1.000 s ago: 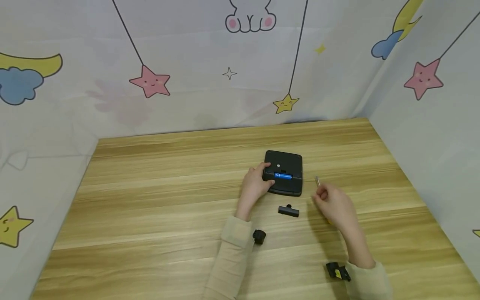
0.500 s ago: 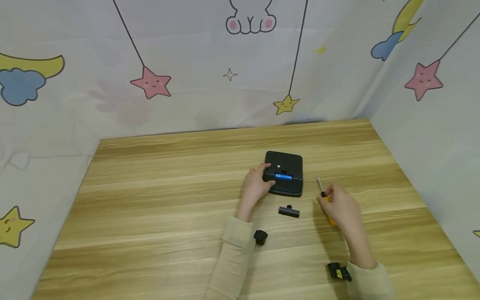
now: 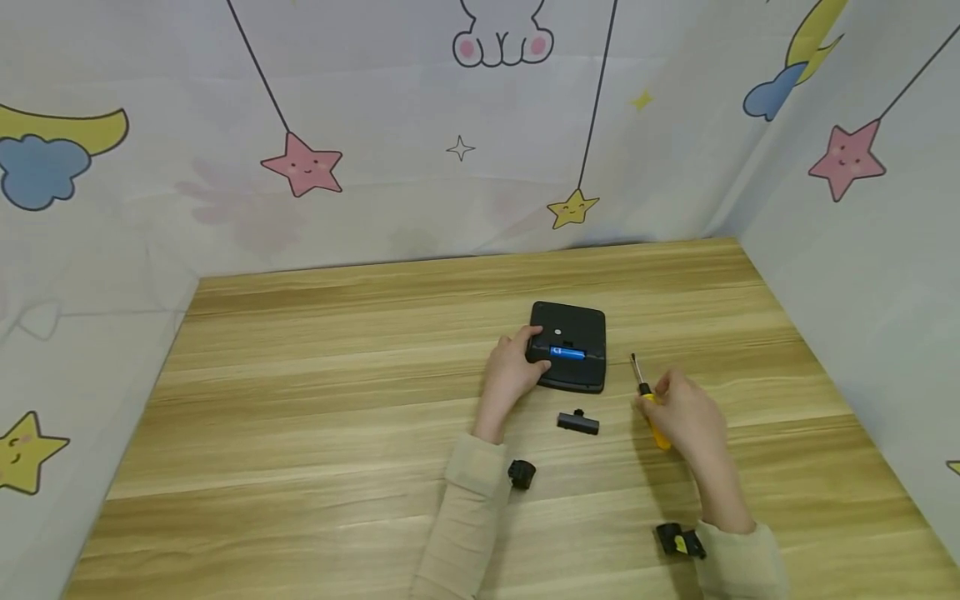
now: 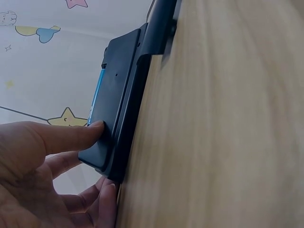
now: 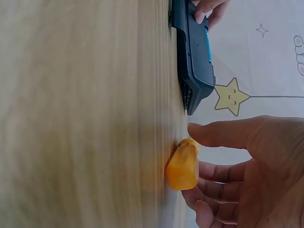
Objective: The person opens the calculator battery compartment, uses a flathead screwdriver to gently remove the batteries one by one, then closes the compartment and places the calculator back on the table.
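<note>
A black calculator [image 3: 567, 325] lies face down, a blue battery [image 3: 567, 352] showing in its uncovered compartment. My left hand [image 3: 512, 367] grips its left edge; in the left wrist view the thumb [image 4: 71, 137] presses on top and the other fingers are at the edge. Right of the calculator, my right hand [image 3: 686, 421] pinches a screwdriver [image 3: 660, 433] by its yellow-orange handle. Its metal shaft points away from me. In the right wrist view the handle [image 5: 183, 168] is low against the table, between thumb and fingers; some fingertips are hidden behind it.
A small dark battery cover [image 3: 578, 423] lies just in front of the calculator. The wood-grain table [image 3: 300, 400] meets a cloth backdrop [image 3: 390, 108] at the back and sides. Black wrist devices sit by the left cuff [image 3: 521, 474] and right cuff [image 3: 680, 540].
My right hand has shifted a little to the right and back, and more of the screwdriver's shaft and handle now shows. My left hand and the calculator stay where they were.
</note>
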`<state>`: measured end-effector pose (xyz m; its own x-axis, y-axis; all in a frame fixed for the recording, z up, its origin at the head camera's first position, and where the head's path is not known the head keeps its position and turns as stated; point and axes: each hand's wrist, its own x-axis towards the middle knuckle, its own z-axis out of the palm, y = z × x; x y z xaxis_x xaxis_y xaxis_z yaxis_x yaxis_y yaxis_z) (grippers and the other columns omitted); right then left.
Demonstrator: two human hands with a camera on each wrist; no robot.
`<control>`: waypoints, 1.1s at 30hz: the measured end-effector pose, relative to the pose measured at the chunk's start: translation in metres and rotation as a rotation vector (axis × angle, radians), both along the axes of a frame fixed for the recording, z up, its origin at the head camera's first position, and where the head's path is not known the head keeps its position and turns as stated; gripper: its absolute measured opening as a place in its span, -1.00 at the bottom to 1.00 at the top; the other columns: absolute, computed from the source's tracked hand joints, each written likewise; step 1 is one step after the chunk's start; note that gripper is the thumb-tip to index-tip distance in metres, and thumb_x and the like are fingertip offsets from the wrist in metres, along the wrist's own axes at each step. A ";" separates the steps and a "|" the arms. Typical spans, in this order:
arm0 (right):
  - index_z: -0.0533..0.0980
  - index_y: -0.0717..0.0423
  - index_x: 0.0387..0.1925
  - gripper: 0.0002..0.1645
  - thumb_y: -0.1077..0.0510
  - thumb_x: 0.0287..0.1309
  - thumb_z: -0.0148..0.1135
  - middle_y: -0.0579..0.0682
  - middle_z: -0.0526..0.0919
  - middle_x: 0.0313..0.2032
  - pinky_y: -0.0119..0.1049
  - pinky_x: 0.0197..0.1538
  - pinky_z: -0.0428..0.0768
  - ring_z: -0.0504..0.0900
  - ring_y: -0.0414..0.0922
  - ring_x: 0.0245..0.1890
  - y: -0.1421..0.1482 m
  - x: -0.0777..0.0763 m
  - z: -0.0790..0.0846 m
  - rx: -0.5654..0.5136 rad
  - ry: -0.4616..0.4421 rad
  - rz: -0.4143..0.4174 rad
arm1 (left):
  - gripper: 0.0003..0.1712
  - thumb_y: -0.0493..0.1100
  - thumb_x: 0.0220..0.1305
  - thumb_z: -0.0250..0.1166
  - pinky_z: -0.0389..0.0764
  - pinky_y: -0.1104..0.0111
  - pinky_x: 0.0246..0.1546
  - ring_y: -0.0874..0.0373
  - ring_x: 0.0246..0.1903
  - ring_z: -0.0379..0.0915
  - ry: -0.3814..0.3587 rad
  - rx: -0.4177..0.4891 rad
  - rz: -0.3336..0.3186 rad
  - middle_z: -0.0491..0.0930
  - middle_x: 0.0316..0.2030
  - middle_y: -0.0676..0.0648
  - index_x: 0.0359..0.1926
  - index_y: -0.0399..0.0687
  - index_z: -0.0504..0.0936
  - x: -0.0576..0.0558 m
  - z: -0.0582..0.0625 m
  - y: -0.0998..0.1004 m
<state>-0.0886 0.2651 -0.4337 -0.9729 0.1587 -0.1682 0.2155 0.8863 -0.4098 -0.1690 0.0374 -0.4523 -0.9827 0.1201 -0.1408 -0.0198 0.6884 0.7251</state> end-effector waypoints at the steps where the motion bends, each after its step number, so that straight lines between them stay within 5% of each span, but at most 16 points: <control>1: 0.42 0.28 -0.19 -0.52 -0.07 0.14 0.27 0.11 0.59 -0.49 -0.29 -0.58 0.29 0.43 -0.10 -0.59 0.000 0.000 0.000 0.002 -0.012 0.000 | -0.35 -0.13 0.18 0.36 0.45 0.11 -0.01 -0.12 -0.04 0.45 0.000 0.000 0.000 0.50 0.03 -0.27 0.31 0.13 0.42 0.000 0.000 0.000; 16: 0.41 0.21 -0.39 -0.61 -0.05 0.19 0.24 -0.02 0.45 -0.61 -0.31 -0.55 0.27 0.39 -0.13 -0.62 0.001 -0.004 -0.003 0.000 -0.087 0.020 | -0.34 -0.10 0.17 0.36 0.47 0.13 -0.05 -0.11 -0.07 0.47 0.002 -0.032 0.006 0.50 0.00 -0.25 0.31 0.17 0.41 -0.002 0.001 0.001; 33: 0.42 0.23 -0.45 -0.65 -0.01 0.20 0.15 -0.01 0.45 -0.64 -0.32 -0.60 0.28 0.38 -0.15 -0.68 -0.001 -0.004 -0.002 -0.003 -0.057 0.060 | -0.34 -0.12 0.18 0.36 0.47 0.17 -0.10 -0.08 -0.12 0.46 0.002 -0.006 -0.002 0.51 -0.01 -0.25 0.32 0.14 0.41 0.000 0.000 -0.001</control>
